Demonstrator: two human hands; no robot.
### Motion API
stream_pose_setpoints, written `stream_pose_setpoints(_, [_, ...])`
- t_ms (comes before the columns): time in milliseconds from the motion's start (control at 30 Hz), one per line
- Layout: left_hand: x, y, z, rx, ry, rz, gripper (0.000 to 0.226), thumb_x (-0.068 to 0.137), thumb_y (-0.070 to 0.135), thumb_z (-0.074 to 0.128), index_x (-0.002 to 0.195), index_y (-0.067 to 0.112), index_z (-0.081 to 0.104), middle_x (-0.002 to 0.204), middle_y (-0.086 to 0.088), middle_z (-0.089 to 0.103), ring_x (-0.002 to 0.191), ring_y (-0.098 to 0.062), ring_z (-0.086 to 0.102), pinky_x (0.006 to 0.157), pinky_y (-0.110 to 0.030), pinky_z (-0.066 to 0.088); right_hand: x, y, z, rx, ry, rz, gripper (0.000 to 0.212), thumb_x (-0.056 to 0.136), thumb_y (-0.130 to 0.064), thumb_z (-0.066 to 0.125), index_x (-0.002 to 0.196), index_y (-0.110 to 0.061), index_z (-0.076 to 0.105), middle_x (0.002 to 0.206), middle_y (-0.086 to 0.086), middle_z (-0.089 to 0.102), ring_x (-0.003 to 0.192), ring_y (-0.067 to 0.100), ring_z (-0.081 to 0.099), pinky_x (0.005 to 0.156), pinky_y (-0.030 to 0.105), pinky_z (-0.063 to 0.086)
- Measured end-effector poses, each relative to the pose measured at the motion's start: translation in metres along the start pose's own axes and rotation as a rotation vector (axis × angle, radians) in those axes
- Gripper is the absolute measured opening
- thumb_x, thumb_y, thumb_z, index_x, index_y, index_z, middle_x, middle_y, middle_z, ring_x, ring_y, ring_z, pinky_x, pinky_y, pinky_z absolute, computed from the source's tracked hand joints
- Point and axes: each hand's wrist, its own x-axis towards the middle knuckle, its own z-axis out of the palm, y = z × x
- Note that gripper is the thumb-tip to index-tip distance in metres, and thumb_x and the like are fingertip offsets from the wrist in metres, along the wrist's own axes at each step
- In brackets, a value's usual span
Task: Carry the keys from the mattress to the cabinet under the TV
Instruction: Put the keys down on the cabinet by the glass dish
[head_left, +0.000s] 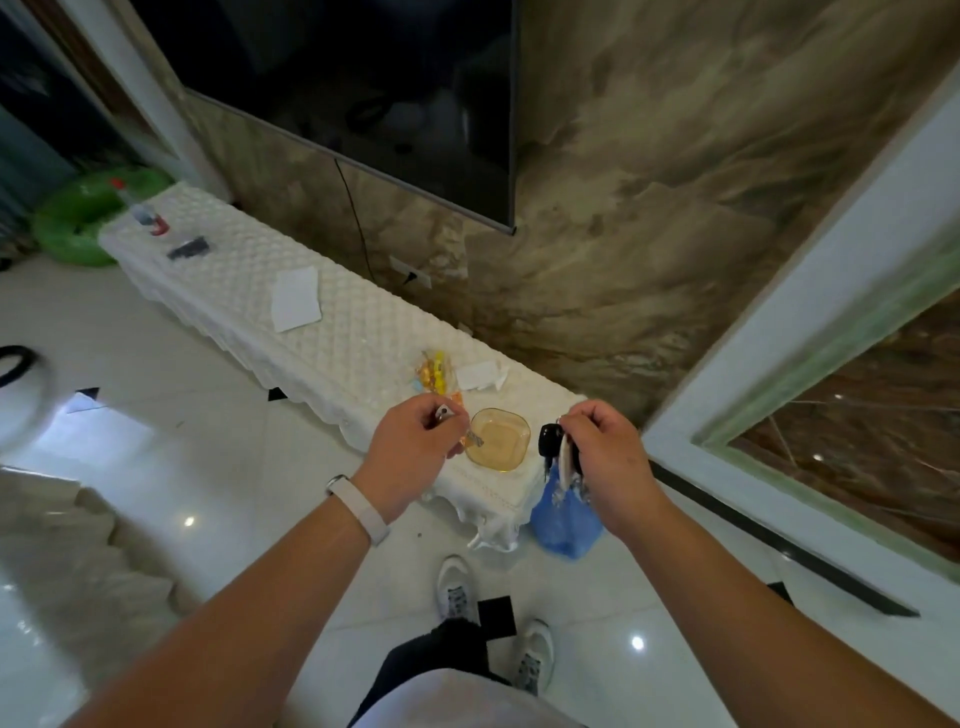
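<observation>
My right hand is closed on a bunch of keys with a black car fob and a pale tag, hanging just past the cabinet's near right end. My left hand pinches a small silver key above the near edge of the cabinet. The long low cabinet carries a white quilted cover and stands under the dark TV on the marble wall. An amber glass dish sits on the cabinet between my two hands. The mattress is not in view.
On the cabinet lie candy wrappers, folded white papers, a dark remote and a small bottle. A blue bag stands on the floor at the cabinet's near end. A green inflatable ring lies far left.
</observation>
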Motion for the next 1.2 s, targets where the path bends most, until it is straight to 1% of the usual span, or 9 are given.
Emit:
stream_pose_setpoints(67, [0.017, -0.007, -0.001, 0.005, -0.011, -0.015, 0.01, 0.085, 0.013, 0.063, 0.077, 0.012, 0.068, 0.062, 0.0, 0.064, 0.067, -0.021, 0.065, 0.058, -0.021, 0.045, 0.013, -0.001, 0.006, -0.021, 0.012, 0.015, 0.016, 0.092, -0.018, 0.055, 0.089, -0.005, 0.063, 0.072, 0.006, 0.056, 0.066, 0.016, 0.05, 0.062, 0.029, 0.042])
stream_pose_setpoints(233, [0.065, -0.027, 0.0, 0.007, -0.076, -0.066, 0.012, 0.085, 0.013, 0.062, 0.075, 0.01, 0.068, 0.062, -0.004, 0.064, 0.066, -0.023, 0.064, 0.065, -0.032, 0.048, 0.047, -0.001, 0.02, -0.039, 0.099, 0.074, 0.012, 0.089, -0.018, 0.057, 0.084, -0.01, 0.065, 0.071, 0.006, 0.058, 0.064, 0.018, 0.052, 0.061, 0.03, 0.043])
stream_pose_setpoints(433, [0.123, -0.048, -0.011, 0.044, -0.119, -0.11, 0.017, 0.084, 0.017, 0.061, 0.067, 0.019, 0.065, 0.061, 0.0, 0.066, 0.063, -0.016, 0.064, 0.065, -0.03, 0.047, 0.089, -0.002, 0.051, -0.085, 0.132, 0.107, 0.013, 0.089, -0.016, 0.056, 0.083, -0.006, 0.061, 0.071, 0.009, 0.058, 0.063, 0.019, 0.053, 0.058, 0.03, 0.043])
stream_pose_setpoints(567, [0.158, -0.072, -0.015, 0.058, -0.145, -0.172, 0.016, 0.082, 0.018, 0.063, 0.066, 0.019, 0.066, 0.059, -0.001, 0.066, 0.067, -0.025, 0.066, 0.07, -0.04, 0.052, 0.12, 0.006, 0.07, -0.112, 0.145, 0.137, 0.011, 0.089, -0.015, 0.057, 0.08, -0.009, 0.06, 0.072, 0.007, 0.058, 0.066, 0.018, 0.053, 0.06, 0.03, 0.043])
stream_pose_setpoints(700, [0.181, -0.083, -0.007, -0.008, -0.134, -0.244, 0.012, 0.084, 0.012, 0.061, 0.076, 0.006, 0.068, 0.062, -0.006, 0.064, 0.057, -0.012, 0.06, 0.056, -0.024, 0.049, 0.143, 0.015, 0.083, -0.113, 0.178, 0.135, 0.015, 0.087, -0.012, 0.058, 0.072, -0.015, 0.058, 0.067, 0.004, 0.057, 0.062, 0.017, 0.052, 0.061, 0.03, 0.044])
stream_pose_setpoints(867, [0.201, -0.099, 0.013, -0.008, -0.123, -0.305, 0.013, 0.086, 0.013, 0.06, 0.081, 0.004, 0.068, 0.064, -0.006, 0.064, 0.056, -0.011, 0.061, 0.046, -0.013, 0.044, 0.177, 0.034, 0.091, -0.13, 0.149, 0.163, 0.015, 0.085, -0.015, 0.058, 0.07, -0.019, 0.058, 0.066, 0.002, 0.057, 0.064, 0.016, 0.052, 0.063, 0.031, 0.046])
stream_pose_setpoints(1067, [0.237, -0.154, 0.063, 0.038, -0.072, -0.388, 0.012, 0.083, 0.019, 0.059, 0.075, 0.016, 0.068, 0.065, -0.004, 0.069, 0.067, -0.019, 0.067, 0.066, -0.036, 0.054, 0.233, 0.093, 0.105, -0.261, 0.035, 0.134, 0.011, 0.085, -0.012, 0.055, 0.074, -0.014, 0.058, 0.064, -0.002, 0.055, 0.057, 0.01, 0.05, 0.046, 0.014, 0.038])
stream_pose_setpoints(1133, [0.247, -0.18, 0.082, 0.051, -0.061, -0.422, 0.013, 0.083, 0.019, 0.059, 0.072, 0.018, 0.066, 0.065, -0.004, 0.068, 0.067, -0.021, 0.066, 0.063, -0.035, 0.053, 0.257, 0.123, 0.109, -0.286, -0.001, 0.145, 0.008, 0.086, -0.012, 0.054, 0.079, -0.012, 0.058, 0.065, -0.003, 0.055, 0.058, 0.009, 0.05, 0.046, 0.012, 0.037])
stream_pose_setpoints(1200, [0.258, -0.208, 0.1, 0.079, -0.06, -0.445, 0.014, 0.083, 0.017, 0.058, 0.071, 0.016, 0.067, 0.064, -0.006, 0.067, 0.063, -0.021, 0.063, 0.056, -0.031, 0.049, 0.281, 0.154, 0.114, -0.292, -0.026, 0.158, 0.008, 0.086, -0.012, 0.054, 0.078, -0.014, 0.057, 0.066, -0.002, 0.055, 0.06, 0.012, 0.051, 0.052, 0.018, 0.042])
